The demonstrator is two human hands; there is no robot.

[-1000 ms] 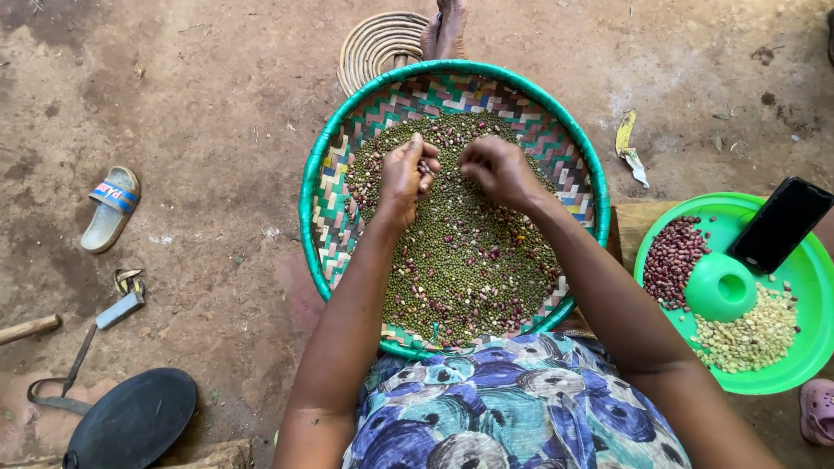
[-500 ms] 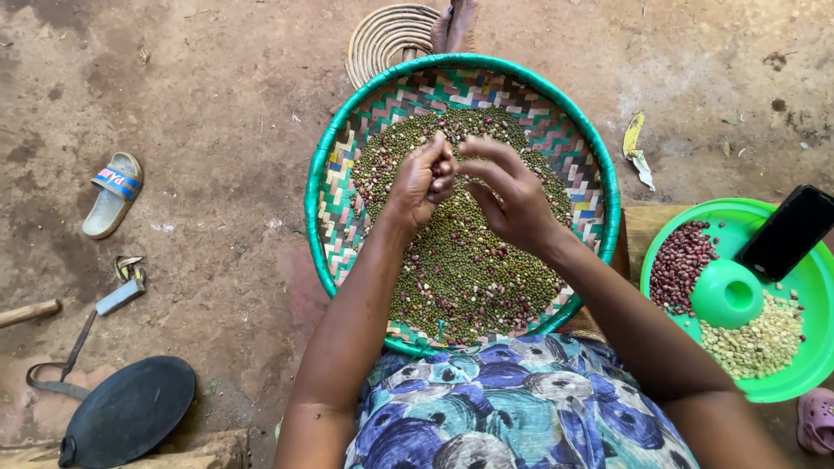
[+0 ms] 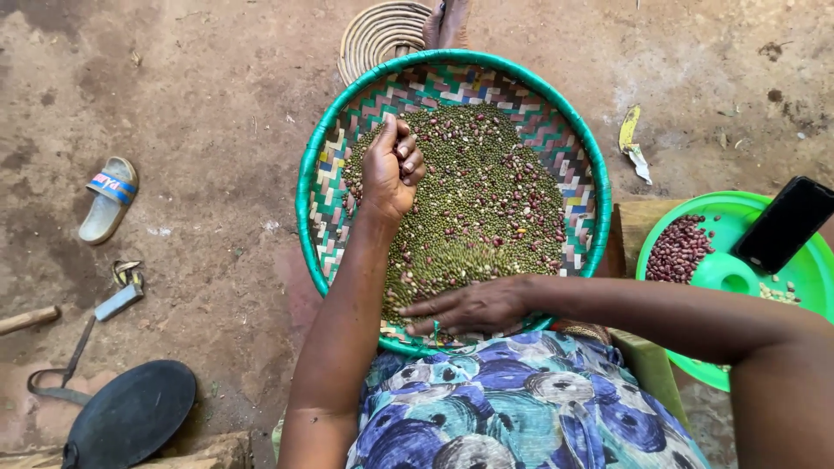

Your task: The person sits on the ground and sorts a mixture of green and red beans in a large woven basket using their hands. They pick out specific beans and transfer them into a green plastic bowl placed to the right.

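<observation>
Down on the bare earth floor [image 3: 208,130], the big woven winnowing basket [image 3: 584,165] with its green rim sat in front of your lap, tilted toward you and heaped with small green grains [image 3: 469,234] flecked with reddish beans. Your flowered blue dress [image 3: 521,408] filled the bottom of the view, touching the basket's near rim.

Your left hand [image 3: 391,169] rested on the upper left part of the heap, its fingers curled in toward the palm in a loose clench; whether any grains sat inside that grip, you cannot tell from this view. Your right hand [image 3: 465,308] lay flat and released at the near edge of the grains, fingers stretched leftward across the pile just inside the rim, grasping nothing. The two hands were well apart, with most of the heap between them.

To your right, a green plastic plate [image 3: 817,269] stood beside the basket, on what looked like a wooden block. It held a pile of dark red beans [image 3: 679,249] on its left side, a small green cup [image 3: 728,272] near the middle, a few pale grains beside that, and a black phone [image 3: 784,224] lying across its top.

Beyond the basket lay a coiled wire ring [image 3: 375,35]. Off to your left sat a round black pan [image 3: 130,415], a pale sandal [image 3: 109,198] with a blue strap, and a small metal tool [image 3: 117,300].
</observation>
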